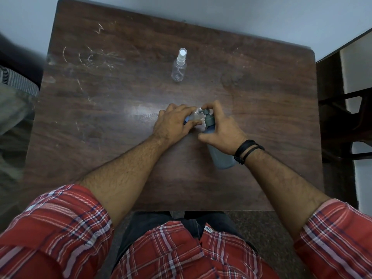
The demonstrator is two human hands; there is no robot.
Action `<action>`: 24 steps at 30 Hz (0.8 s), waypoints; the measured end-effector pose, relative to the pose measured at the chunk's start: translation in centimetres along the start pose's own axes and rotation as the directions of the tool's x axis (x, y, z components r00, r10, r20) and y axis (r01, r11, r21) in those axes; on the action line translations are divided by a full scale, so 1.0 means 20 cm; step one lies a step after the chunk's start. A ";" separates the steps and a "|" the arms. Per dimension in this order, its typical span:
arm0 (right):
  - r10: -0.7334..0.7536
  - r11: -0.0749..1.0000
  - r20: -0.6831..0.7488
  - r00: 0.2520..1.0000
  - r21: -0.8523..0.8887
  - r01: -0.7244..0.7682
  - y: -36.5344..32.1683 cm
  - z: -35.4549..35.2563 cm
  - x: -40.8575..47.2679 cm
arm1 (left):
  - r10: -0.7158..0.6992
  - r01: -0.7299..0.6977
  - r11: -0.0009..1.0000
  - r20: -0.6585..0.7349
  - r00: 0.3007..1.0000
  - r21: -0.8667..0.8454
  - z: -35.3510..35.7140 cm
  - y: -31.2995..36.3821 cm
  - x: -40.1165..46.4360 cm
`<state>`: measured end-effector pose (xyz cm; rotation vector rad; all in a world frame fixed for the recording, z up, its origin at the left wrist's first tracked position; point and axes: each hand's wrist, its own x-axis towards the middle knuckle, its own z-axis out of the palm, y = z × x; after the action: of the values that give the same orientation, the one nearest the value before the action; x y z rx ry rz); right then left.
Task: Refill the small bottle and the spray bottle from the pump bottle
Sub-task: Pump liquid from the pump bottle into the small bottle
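Note:
My left hand (pixel 174 123) is closed around the small clear bottle (pixel 196 115), holding its open mouth against the nozzle of the pump bottle. The pump bottle (pixel 220 156) is grey-blue with a dark grey pump head (pixel 208 117) and stands at the table's middle right. My right hand (pixel 220 127) grips its neck, with fingers curled over the pump head. Something blue (pixel 186 119) shows under my left fingers. The clear spray bottle (pixel 179 66) with a white cap stands alone farther back, apart from both hands.
The dark wooden table (pixel 120 97) is scratched at its back left. A dark wooden chair or shelf frame (pixel 342 109) stands right of the table. Striped fabric (pixel 16 81) lies at the left. A pale wall runs behind the table.

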<state>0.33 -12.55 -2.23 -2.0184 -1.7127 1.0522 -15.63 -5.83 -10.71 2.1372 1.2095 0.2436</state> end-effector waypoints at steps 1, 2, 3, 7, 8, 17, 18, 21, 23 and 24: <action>0.002 1.000 0.002 1.000 0.000 -0.002 -0.01 0.00 0.01 | -0.002 0.002 1.000 0.001 1.000 -0.001 0.00 0.00 0.00; 0.001 1.000 0.005 1.000 -0.007 -0.001 -0.01 0.00 0.01 | -0.005 0.005 1.000 0.002 1.000 -0.004 0.00 0.00 0.00; -0.002 1.000 0.009 1.000 -0.020 0.002 -0.01 0.00 0.01 | -0.009 0.009 1.000 0.003 1.000 -0.006 0.00 0.00 0.00; 0.008 0.999 0.024 1.000 -0.047 -0.007 0.00 0.00 0.00 | -0.009 0.009 1.000 0.004 1.000 0.010 0.00 0.00 0.00; 0.009 0.999 0.022 1.000 -0.041 -0.008 0.00 0.00 0.00 | -0.005 0.005 1.000 0.001 1.000 0.013 0.00 0.01 0.00; 0.013 1.000 0.004 1.000 -0.024 -0.013 -0.01 0.01 0.01 | -0.008 0.008 1.000 0.001 1.000 0.011 -0.01 0.00 0.01; 0.017 1.000 0.005 1.000 -0.015 -0.017 -0.01 0.01 0.01 | -0.003 0.003 1.000 0.004 1.000 0.019 -0.01 0.00 0.00; 0.029 0.999 -0.001 1.000 0.024 -0.029 -0.02 0.01 0.02 | 0.004 -0.004 1.000 0.009 1.000 0.029 0.00 0.00 0.00; 0.032 0.999 -0.010 0.999 0.027 -0.032 -0.03 0.01 0.02 | -0.004 0.004 1.000 0.011 1.000 0.017 -0.01 0.00 0.00; 0.030 0.999 -0.016 0.999 0.021 -0.030 -0.03 0.01 0.02 | -0.007 0.007 1.000 0.011 1.000 0.012 -0.01 0.00 0.00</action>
<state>-0.15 -11.98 -2.10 -2.0400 -1.6616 1.0557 -15.63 -5.75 -10.55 2.1411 1.2151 0.2219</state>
